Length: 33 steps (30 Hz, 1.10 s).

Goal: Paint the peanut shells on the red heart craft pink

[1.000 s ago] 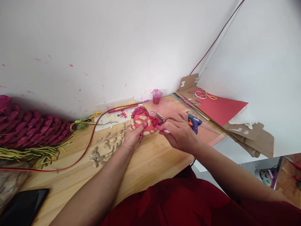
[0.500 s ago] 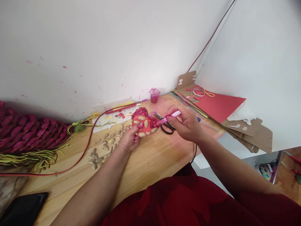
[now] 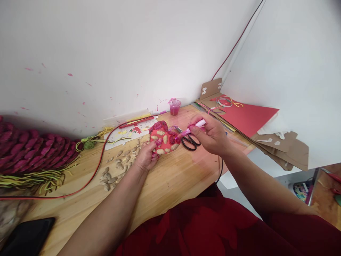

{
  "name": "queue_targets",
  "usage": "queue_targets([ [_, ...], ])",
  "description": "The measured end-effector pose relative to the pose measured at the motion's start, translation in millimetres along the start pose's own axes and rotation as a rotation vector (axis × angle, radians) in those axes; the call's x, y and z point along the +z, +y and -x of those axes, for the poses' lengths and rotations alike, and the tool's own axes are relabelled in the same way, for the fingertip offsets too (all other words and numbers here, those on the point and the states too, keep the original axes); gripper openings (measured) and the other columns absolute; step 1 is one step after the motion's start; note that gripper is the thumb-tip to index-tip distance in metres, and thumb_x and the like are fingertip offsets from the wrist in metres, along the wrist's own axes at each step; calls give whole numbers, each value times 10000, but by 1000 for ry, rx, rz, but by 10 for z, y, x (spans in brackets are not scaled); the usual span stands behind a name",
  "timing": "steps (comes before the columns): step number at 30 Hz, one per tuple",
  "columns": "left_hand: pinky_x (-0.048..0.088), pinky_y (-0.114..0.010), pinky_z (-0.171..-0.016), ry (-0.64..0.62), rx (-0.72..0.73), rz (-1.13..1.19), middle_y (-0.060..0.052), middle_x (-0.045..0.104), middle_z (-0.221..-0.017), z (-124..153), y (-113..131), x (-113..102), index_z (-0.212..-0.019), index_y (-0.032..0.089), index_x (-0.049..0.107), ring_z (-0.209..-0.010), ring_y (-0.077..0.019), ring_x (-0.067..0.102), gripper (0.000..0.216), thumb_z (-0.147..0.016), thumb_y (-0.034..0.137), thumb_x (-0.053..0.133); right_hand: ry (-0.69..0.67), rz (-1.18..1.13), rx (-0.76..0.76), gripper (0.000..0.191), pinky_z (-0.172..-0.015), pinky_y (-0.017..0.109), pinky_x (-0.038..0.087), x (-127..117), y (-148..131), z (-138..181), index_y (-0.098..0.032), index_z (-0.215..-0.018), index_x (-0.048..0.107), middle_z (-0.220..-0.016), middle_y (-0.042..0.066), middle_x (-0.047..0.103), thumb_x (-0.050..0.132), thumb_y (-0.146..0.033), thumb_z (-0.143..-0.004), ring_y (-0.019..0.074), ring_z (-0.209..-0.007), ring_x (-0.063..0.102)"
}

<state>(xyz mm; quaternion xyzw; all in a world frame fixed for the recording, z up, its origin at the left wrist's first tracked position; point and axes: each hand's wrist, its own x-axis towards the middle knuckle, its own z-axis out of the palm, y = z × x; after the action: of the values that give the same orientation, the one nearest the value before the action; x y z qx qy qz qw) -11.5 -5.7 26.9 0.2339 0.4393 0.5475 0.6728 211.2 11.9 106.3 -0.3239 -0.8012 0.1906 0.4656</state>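
I have the left hand (image 3: pixel 147 155) pinching the red, peanut-studded piece (image 3: pixel 167 145) by its near left edge, and the right hand (image 3: pixel 210 135) gripping a pink-stained brush (image 3: pixel 200 123), its tip at the piece's right side. I'd keep the piece steady and dab lightly around each shell's curves. Beyond are scissors (image 3: pixel 189 145) and a paint cup (image 3: pixel 175 108). Bristle contact is too small to confirm; the left fingers hide part of the piece.
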Motion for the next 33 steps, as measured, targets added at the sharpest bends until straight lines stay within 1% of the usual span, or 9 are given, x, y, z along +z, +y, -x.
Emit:
queue_targets([
  [5, 82, -122, -311, -7, -5, 0, 106, 407, -382, 2, 0, -6, -613, 188, 490, -284, 10, 230, 457, -518, 337, 911, -24, 3, -39, 138, -741, 344, 450, 0, -3, -3, -219, -895, 587, -832, 16, 637, 607, -324, -983, 175, -770, 592],
  [9, 87, -123, -306, 1, -6, 7, 107, 402, -376, 2, 4, 5, -607, 191, 492, -285, 7, 237, 470, -481, 337, 920, 6, 33, -67, 166, -738, 345, 447, 3, -21, -11, -223, -887, 579, -845, 20, 645, 607, -351, -988, 180, -779, 591],
  [12, 85, -124, -302, 9, 5, 8, 103, 407, -376, 3, 6, 17, -596, 186, 503, -285, 11, 233, 467, -457, 333, 924, -31, 55, -93, 164, -753, 353, 451, 2, -65, -11, -223, -891, 586, -846, 27, 653, 604, -352, -992, 190, -806, 597],
  [18, 103, -117, -297, 8, 6, -4, 108, 410, -375, 9, 10, 17, -603, 186, 504, -284, 9, 236, 464, -452, 334, 917, -109, 188, -158, 186, -781, 383, 434, -46, -157, -36, -234, -879, 583, -835, 40, 658, 588, -371, -1005, 220, -854, 586],
  [23, 112, -115, -294, -13, 1, -23, 111, 411, -376, 0, 2, 4, -611, 190, 492, -283, 4, 238, 477, -490, 362, 919, -160, 170, -182, 201, -792, 385, 430, -59, -174, -87, -241, -874, 581, -808, 30, 655, 569, -383, -1016, 218, -842, 586],
  [26, 117, -114, -291, -14, 5, -32, 114, 400, -376, -2, -1, 5, -596, 189, 483, -282, 7, 232, 501, -469, 374, 931, -192, 189, -191, 194, -795, 381, 430, -53, -169, -111, -240, -883, 582, -820, 32, 661, 567, -381, -1015, 220, -855, 590],
  [29, 117, -115, -289, -18, 19, -38, 112, 395, -375, 2, -1, 9, -571, 189, 473, -285, 11, 226, 526, -432, 385, 941, -192, 192, -188, 200, -787, 375, 431, -76, -164, -141, -236, -869, 579, -829, 37, 663, 573, -378, -1010, 219, -852, 590],
  [33, 122, -120, -293, -48, 24, -25, 108, 392, -381, 4, -15, -10, -558, 187, 476, -291, 19, 211, 527, -425, 379, 949, -166, 70, -135, 218, -762, 352, 439, -116, -114, -185, -227, -862, 568, -811, 23, 640, 595, -395, -999, 193, -793, 584],
])
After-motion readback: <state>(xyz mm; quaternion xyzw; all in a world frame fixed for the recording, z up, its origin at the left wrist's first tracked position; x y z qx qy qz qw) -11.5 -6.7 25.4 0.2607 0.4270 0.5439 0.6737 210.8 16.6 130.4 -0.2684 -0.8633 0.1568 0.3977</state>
